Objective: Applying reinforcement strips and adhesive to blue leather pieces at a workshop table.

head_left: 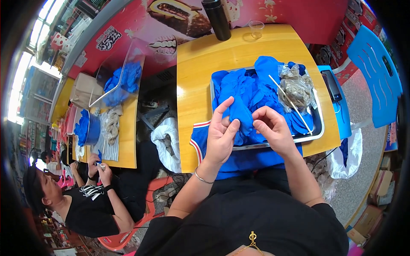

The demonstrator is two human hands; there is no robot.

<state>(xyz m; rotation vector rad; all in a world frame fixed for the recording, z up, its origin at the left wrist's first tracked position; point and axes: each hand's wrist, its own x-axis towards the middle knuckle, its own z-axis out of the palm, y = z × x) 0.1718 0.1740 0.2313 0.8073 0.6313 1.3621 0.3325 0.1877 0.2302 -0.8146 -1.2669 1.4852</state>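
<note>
Both hands are over a metal tray point(316, 133) heaped with blue fabric pieces point(265, 68) on a yellow table. My left hand point(222, 132) grips a small blue piece point(240, 114) at its left side, thumb against it. My right hand point(271, 130) has thumb and forefinger closed at the piece's right edge. A clear plastic bag of brownish-grey material point(294, 89) lies at the tray's right, with a thin pale stick point(282, 91) beside it. A red-white-and-blue trimmed blue cloth point(197, 141) shows under the tray's left front.
At left, a co-worker point(85, 205) handles small items beside another table point(128, 153) holding containers of blue pieces. A black bottle point(215, 19) and clear cup point(256, 27) stand at the back. A white sack point(164, 145) is between tables. A blue chair point(380, 89) is at right.
</note>
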